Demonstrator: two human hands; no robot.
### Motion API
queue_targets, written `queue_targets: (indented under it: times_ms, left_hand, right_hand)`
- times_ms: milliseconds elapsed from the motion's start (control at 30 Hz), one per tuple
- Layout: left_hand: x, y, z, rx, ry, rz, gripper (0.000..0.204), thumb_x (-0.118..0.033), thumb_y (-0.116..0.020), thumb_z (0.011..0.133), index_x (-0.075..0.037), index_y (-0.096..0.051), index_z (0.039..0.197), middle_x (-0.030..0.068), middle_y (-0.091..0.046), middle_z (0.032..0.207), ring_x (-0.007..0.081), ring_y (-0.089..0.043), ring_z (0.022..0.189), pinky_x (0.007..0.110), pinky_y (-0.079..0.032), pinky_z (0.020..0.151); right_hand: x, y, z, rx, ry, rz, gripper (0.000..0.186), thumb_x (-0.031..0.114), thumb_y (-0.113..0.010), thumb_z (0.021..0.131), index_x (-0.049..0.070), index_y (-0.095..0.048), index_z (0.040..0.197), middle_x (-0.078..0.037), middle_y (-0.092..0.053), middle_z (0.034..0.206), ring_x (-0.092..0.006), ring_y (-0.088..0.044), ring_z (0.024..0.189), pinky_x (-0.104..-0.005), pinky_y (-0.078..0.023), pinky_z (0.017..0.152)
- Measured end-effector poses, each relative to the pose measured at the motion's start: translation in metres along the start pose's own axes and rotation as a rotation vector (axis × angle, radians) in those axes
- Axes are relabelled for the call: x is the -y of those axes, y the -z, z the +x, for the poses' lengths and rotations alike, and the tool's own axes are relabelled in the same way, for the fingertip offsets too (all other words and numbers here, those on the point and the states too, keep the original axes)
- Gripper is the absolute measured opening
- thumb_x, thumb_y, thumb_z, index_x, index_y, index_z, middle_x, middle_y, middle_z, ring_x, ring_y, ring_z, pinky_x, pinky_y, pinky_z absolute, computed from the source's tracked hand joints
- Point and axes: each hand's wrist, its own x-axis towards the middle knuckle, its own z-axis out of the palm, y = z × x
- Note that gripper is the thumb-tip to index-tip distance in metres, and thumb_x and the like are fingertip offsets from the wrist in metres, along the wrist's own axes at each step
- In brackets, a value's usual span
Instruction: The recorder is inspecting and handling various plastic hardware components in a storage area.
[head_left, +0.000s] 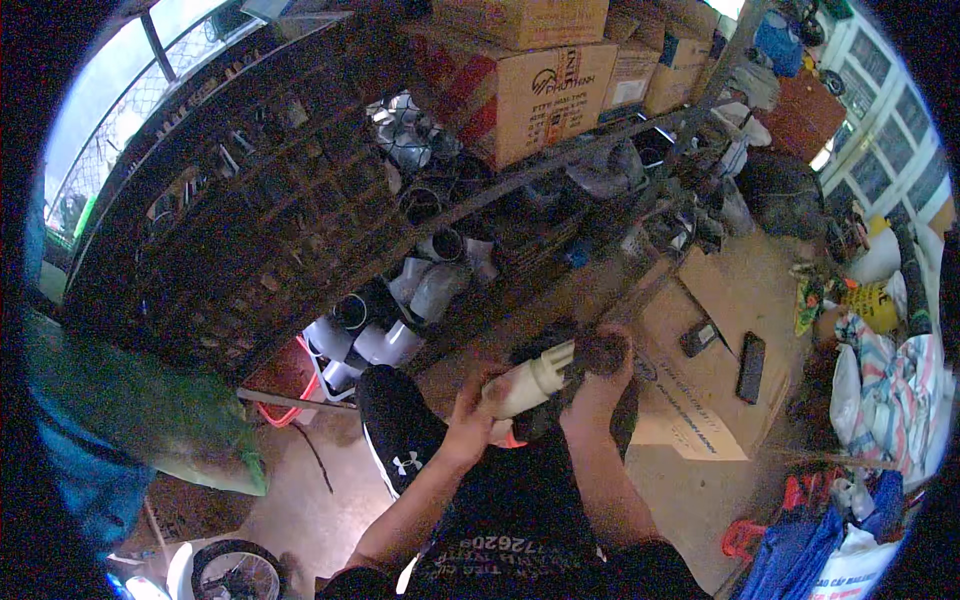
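Observation:
My left hand (470,415) is closed round the near end of a cream plastic cylinder (533,383), which tilts up to the right over my lap. Narrow prongs or ribs stand out at its far end. There my right hand (603,390) is closed on a dark round part (600,352), held against or right beside the ribbed end; whether the two are joined I cannot tell. Something small and orange-red (514,438) shows under the cylinder, mostly hidden. The exact kind of both parts is not clear in the dim light.
Grey pipe fittings (385,343) fill the lower rack to the left, by a red basket (283,385). Cardboard boxes (555,95) stand above. A flattened carton (690,415) lies on the right, bearing a phone-like black object (751,368) and a smaller dark one (698,338).

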Motion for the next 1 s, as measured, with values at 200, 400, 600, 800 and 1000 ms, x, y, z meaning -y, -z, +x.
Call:
queue_targets:
  times_ms: [200, 400, 600, 800, 1000]
  left_hand:
    - [-0.028, -0.019, -0.024, -0.003, -0.705, 0.877, 0.044, -0.018, -0.066, 0.076, -0.003, -0.043, 0.111, 0.0188, -0.053, 0.099, 0.0312, -0.057, 0.081, 0.038, -0.047, 0.073]
    - [-0.021, 0.008, 0.004, 0.216, 0.307, -0.264, 0.043, -0.015, -0.067, 0.073, -0.002, -0.046, 0.108, 0.0165, -0.051, 0.106, 0.0266, -0.056, 0.087, 0.037, -0.048, 0.072]
    - [-0.007, -0.005, -0.01, 0.062, -0.834, 0.789, 0.035, -0.023, -0.052, 0.084, -0.002, -0.045, 0.11, 0.0137, -0.052, 0.104, 0.0229, -0.054, 0.09, 0.034, -0.047, 0.076]
    - [-0.014, -0.004, -0.001, 0.012, 0.122, -0.244, 0.04, -0.014, -0.061, 0.075, -0.002, -0.046, 0.109, 0.0158, -0.052, 0.104, 0.0284, -0.054, 0.095, 0.037, -0.044, 0.08]
    - [-0.02, -0.007, -0.005, 0.089, -0.869, 0.965, 0.028, -0.02, -0.045, 0.088, -0.002, -0.046, 0.11, 0.0115, -0.055, 0.103, 0.023, -0.057, 0.091, 0.036, -0.043, 0.083]
  right_hand:
    - [-0.02, 0.01, 0.009, -0.069, 0.19, -0.093, 0.019, 0.009, -0.052, 0.079, 0.01, -0.052, 0.098, -0.001, -0.053, 0.091, -0.0134, -0.052, 0.084, -0.0279, -0.042, 0.074]
    - [0.001, -0.001, 0.004, -0.099, 0.082, -0.015, 0.019, -0.002, -0.057, 0.073, 0.007, -0.052, 0.089, -0.001, -0.053, 0.086, -0.0119, -0.05, 0.08, -0.0247, -0.043, 0.072]
    - [-0.015, 0.005, 0.005, -0.104, 0.121, 0.008, 0.018, -0.002, -0.056, 0.073, 0.006, -0.052, 0.089, -0.001, -0.052, 0.085, -0.0116, -0.05, 0.079, -0.0248, -0.043, 0.072]
    - [-0.008, 0.006, 0.007, -0.03, 0.213, -0.101, 0.019, -0.002, -0.058, 0.073, 0.007, -0.051, 0.089, -0.001, -0.052, 0.085, -0.0115, -0.05, 0.079, -0.0244, -0.043, 0.07]
    - [0.0, -0.001, 0.003, -0.051, 0.142, -0.102, 0.017, 0.011, -0.054, 0.079, 0.012, -0.051, 0.095, 0.001, -0.051, 0.088, -0.0112, -0.05, 0.082, -0.0263, -0.04, 0.072]
